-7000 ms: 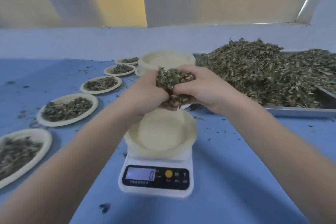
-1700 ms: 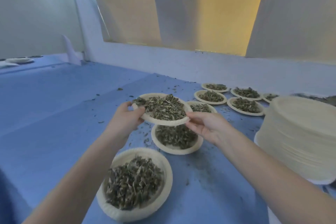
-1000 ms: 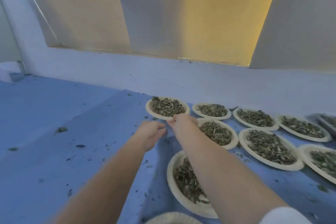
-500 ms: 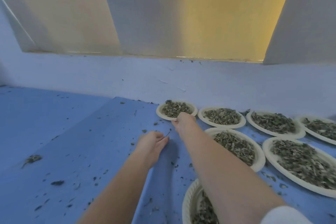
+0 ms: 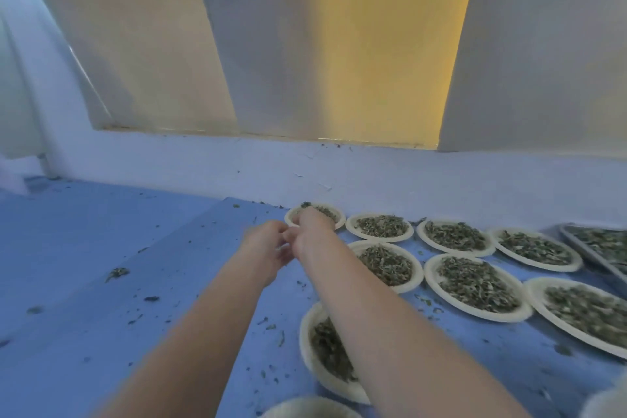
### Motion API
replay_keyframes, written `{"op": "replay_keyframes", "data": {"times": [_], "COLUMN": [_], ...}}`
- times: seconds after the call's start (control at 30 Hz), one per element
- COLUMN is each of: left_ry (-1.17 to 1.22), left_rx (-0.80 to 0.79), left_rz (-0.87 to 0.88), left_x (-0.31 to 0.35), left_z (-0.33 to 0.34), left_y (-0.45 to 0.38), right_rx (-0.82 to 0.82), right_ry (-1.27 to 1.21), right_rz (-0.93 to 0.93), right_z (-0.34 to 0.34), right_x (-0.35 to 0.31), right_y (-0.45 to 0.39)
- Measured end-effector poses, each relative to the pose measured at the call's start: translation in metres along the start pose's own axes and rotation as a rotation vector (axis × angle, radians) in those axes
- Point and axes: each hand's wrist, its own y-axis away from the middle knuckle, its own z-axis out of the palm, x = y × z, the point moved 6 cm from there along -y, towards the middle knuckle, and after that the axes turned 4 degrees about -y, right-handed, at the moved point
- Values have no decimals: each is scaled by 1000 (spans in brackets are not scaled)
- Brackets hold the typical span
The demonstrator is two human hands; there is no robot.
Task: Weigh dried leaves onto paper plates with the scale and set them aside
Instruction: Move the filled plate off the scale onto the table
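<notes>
Leaves (image 5: 475, 283), dry, shredded and olive-green, fill every paper plate (image 5: 480, 314) laid out on the blue table (image 5: 101, 282), with crumbs scattered around. A metal tray (image 5: 597, 253) at the right edge holds more. Left hand (image 5: 263, 248) and right hand (image 5: 310, 227) meet by the far plate (image 5: 336, 215); too blurry to tell their grip.

Both hands (image 5: 291, 241) meet beside the far leaf-filled plate (image 5: 336, 215) on the blue table (image 5: 101, 282).

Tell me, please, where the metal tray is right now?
In the head view the metal tray sits at the far right edge, cut off by the frame, just right of the back row of filled plates.
</notes>
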Motion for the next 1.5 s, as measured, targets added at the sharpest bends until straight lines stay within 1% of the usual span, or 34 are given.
{"op": "replay_keyframes", "data": {"times": [0.07,0.1,0.17,0.27,0.37,0.5,0.6,0.67,0.73,0.87,0.97,1.1,1.23,1.33,1.43,1.5], "left_ry": [-6,-30,-67,-198,-362,-621,-892,-1009,-1067,-1121,-1113,-1170,-1166,-1144,-1070,-1025], "left_rx": [5,17,16,18,9,-136,-176,-192,-215,-208,-158,-152,-110,-67,-32,-39], "left_rz": [32,42,62,111,205,296,447,530,537,435,424,459,559,623,665,691], "left_x": [3,3,4,8,6,-13,-25,-37,-52,-82,-87,-83,-62,-42,-27,-22], "left_z": [-2,-3,-2,10,37,96,140,163,180,197,201,206,211,210,201,191], "left_y": [30,45,78,134,198,256,282,292,293,285,278,285,297,312,330,345], "right_rx": [4,15,-25,-118,-112,-8,118,186,231,268,268,240,286,269,258,222], "right_ry": [-54,-45,-9,183,417,862,1124,1263,1392,1579,1601,1569,1517,1426,1309,1256], "right_rz": [-28,-39,-39,-105,-242,-434,-535,-561,-564,-501,-452,-442,-521,-601,-654,-685], "right_z": [-9,-15,-24,-47,-87,-161,-219,-256,-288,-337,-362,-369,-356,-349,-349,-350], "right_x": [-7,-11,-19,-37,-65,-108,-135,-146,-152,-153,-155,-159,-171,-183,-189,-185], "right_y": [32,50,97,164,221,274,294,299,300,296,293,293,300,317,340,362]}}
